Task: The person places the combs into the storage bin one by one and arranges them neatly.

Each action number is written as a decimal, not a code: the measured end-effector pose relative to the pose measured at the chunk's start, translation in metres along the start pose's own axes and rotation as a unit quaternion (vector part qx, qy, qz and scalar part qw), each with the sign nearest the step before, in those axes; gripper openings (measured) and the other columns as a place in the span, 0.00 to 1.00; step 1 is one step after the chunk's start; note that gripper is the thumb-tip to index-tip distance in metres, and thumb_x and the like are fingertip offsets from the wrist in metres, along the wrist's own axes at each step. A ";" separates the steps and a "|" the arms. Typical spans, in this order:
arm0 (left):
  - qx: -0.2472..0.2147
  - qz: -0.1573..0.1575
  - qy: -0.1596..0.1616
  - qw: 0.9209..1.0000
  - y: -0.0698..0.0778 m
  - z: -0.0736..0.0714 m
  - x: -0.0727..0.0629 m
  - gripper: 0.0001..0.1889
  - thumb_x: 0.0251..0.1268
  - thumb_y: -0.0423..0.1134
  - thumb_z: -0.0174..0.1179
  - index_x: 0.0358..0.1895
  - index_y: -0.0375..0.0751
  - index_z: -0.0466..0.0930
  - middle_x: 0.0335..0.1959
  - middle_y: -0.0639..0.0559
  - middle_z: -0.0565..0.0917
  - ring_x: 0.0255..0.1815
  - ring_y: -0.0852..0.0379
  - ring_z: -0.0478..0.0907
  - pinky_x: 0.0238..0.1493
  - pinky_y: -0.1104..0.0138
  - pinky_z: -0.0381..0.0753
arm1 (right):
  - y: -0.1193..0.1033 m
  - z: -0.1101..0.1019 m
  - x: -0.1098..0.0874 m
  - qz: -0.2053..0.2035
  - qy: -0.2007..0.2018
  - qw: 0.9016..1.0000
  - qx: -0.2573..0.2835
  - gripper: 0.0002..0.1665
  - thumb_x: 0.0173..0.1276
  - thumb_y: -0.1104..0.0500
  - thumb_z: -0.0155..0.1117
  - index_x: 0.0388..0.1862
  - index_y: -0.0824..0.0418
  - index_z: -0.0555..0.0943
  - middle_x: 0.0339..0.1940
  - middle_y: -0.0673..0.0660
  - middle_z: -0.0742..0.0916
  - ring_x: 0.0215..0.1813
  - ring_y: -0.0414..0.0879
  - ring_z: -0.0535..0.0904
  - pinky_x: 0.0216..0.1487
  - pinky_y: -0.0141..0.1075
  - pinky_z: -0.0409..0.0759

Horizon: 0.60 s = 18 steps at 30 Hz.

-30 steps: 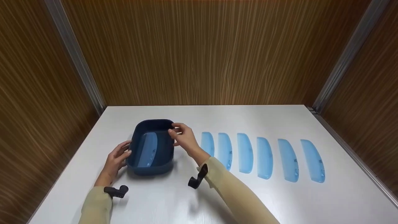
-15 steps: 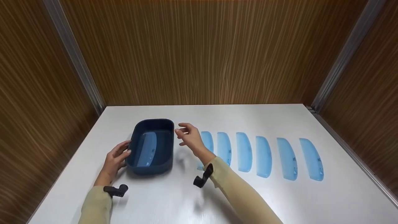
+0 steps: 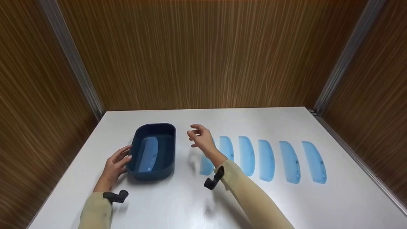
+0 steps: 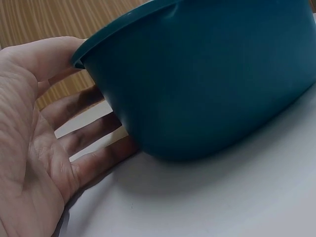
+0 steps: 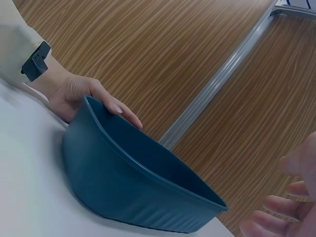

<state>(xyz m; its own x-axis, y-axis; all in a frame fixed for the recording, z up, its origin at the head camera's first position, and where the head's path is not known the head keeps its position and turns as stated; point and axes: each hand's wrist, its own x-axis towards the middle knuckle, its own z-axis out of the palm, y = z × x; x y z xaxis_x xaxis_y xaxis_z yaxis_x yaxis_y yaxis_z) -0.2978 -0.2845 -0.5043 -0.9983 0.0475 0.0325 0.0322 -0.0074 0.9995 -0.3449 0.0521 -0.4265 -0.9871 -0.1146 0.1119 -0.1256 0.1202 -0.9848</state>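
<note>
A dark blue plastic basin [image 3: 169, 173] stands on the white table at the left in the head view. My left hand [image 3: 115, 163] holds its left side, thumb at the rim and the other fingers [image 4: 94, 160] against the outer wall. Inside the basin lies a flat, light blue half-moon piece [image 3: 148, 154] with small dark print. To the right, my right hand [image 3: 203, 139] hovers apart from the basin with nothing in it, its fingers loosely bent. Below that hand and forearm, another half-moon piece [image 3: 206, 166] is partly hidden.
Several similar translucent blue half-moon pieces [image 3: 267, 160] lie in a row across the right part of the white table [image 3: 178, 203]. Wood-grain panels [image 3: 203, 57] close in the back and both sides, with metal strips [image 5: 222, 74] along the corners.
My right hand has left the basin's right rim and moved right, toward the row of blue pieces. The left hand keeps its place at the basin.
</note>
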 end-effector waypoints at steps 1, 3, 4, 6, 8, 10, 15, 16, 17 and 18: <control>0.002 0.000 -0.001 1.000 0.000 0.000 0.000 0.29 0.66 0.41 0.57 0.69 0.45 0.61 0.69 0.44 0.61 0.66 0.45 0.62 0.51 0.56 0.72 | 0.000 -0.002 0.000 0.000 0.002 1.000 -0.005 0.23 0.67 0.57 0.59 0.59 0.62 0.72 0.42 0.59 0.81 0.42 0.55 0.79 0.31 0.39 0.80; 0.006 -0.001 -0.003 1.000 0.001 0.000 0.000 0.29 0.66 0.42 0.57 0.69 0.45 0.61 0.69 0.45 0.61 0.66 0.46 0.61 0.52 0.55 0.71 | 0.000 -0.005 0.001 0.001 0.007 1.000 -0.012 0.23 0.67 0.57 0.59 0.59 0.62 0.72 0.42 0.59 0.81 0.42 0.55 0.79 0.32 0.40 0.80; 0.008 0.000 -0.003 1.000 0.000 0.000 0.000 0.29 0.66 0.43 0.57 0.69 0.45 0.60 0.69 0.45 0.61 0.66 0.46 0.61 0.52 0.54 0.71 | 0.000 -0.007 0.001 0.002 0.010 1.000 -0.017 0.23 0.67 0.57 0.59 0.59 0.62 0.72 0.41 0.59 0.81 0.42 0.55 0.79 0.32 0.41 0.80; 0.009 0.001 -0.001 1.000 0.000 0.000 0.000 0.29 0.66 0.43 0.57 0.69 0.45 0.61 0.69 0.45 0.62 0.66 0.46 0.62 0.53 0.53 0.71 | 0.002 -0.011 0.002 0.005 0.018 0.999 -0.028 0.23 0.66 0.56 0.59 0.59 0.62 0.72 0.42 0.58 0.80 0.41 0.52 0.78 0.34 0.43 0.80; 0.008 0.001 0.002 1.000 0.000 0.000 0.000 0.29 0.66 0.43 0.57 0.69 0.45 0.61 0.69 0.45 0.62 0.66 0.46 0.62 0.53 0.53 0.71 | 0.005 -0.014 0.003 0.006 0.027 0.999 -0.045 0.24 0.66 0.56 0.60 0.59 0.62 0.72 0.42 0.58 0.80 0.40 0.50 0.78 0.35 0.44 0.80; 0.008 0.000 0.004 1.000 0.000 0.000 0.000 0.29 0.66 0.43 0.57 0.69 0.46 0.61 0.69 0.45 0.62 0.66 0.46 0.62 0.52 0.54 0.71 | 0.008 -0.017 0.003 0.004 0.035 0.997 -0.068 0.24 0.66 0.56 0.60 0.59 0.62 0.72 0.43 0.58 0.80 0.39 0.48 0.78 0.35 0.42 0.80; 0.009 0.001 0.003 1.000 -0.001 0.000 0.000 0.30 0.66 0.43 0.57 0.69 0.46 0.60 0.68 0.44 0.62 0.65 0.46 0.62 0.51 0.56 0.73 | 0.014 -0.022 0.003 -0.008 0.050 0.991 -0.120 0.23 0.66 0.56 0.60 0.59 0.62 0.73 0.42 0.58 0.81 0.39 0.48 0.78 0.32 0.38 0.79; 0.009 0.002 0.003 1.000 -0.001 0.000 -0.001 0.29 0.66 0.43 0.57 0.69 0.46 0.61 0.68 0.44 0.62 0.65 0.45 0.63 0.51 0.56 0.73 | 0.015 -0.023 0.003 -0.010 0.053 0.991 -0.126 0.23 0.66 0.56 0.60 0.59 0.62 0.73 0.42 0.58 0.81 0.39 0.48 0.79 0.33 0.38 0.78; 0.009 0.004 0.002 1.000 -0.002 0.000 -0.001 0.29 0.66 0.44 0.57 0.69 0.46 0.60 0.68 0.43 0.62 0.65 0.45 0.63 0.51 0.55 0.73 | 0.016 -0.024 0.002 -0.011 0.055 0.989 -0.134 0.23 0.66 0.56 0.60 0.58 0.63 0.73 0.41 0.58 0.81 0.39 0.48 0.79 0.33 0.38 0.78; 0.010 0.004 0.003 1.000 -0.002 0.000 -0.001 0.29 0.66 0.44 0.57 0.69 0.47 0.61 0.68 0.43 0.63 0.65 0.45 0.63 0.51 0.55 0.73 | 0.017 -0.025 0.002 -0.013 0.057 0.988 -0.141 0.23 0.66 0.57 0.60 0.58 0.63 0.73 0.41 0.58 0.82 0.39 0.48 0.79 0.34 0.38 0.78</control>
<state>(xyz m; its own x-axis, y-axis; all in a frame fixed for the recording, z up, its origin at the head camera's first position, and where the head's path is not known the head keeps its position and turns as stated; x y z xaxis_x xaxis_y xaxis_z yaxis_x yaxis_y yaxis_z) -0.2969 -0.2845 -0.5064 -0.9982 0.0423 0.0415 0.0421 0.0132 0.9990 -0.3515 0.0783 -0.4398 -0.9860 -0.0115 0.1663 -0.1575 0.3907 -0.9070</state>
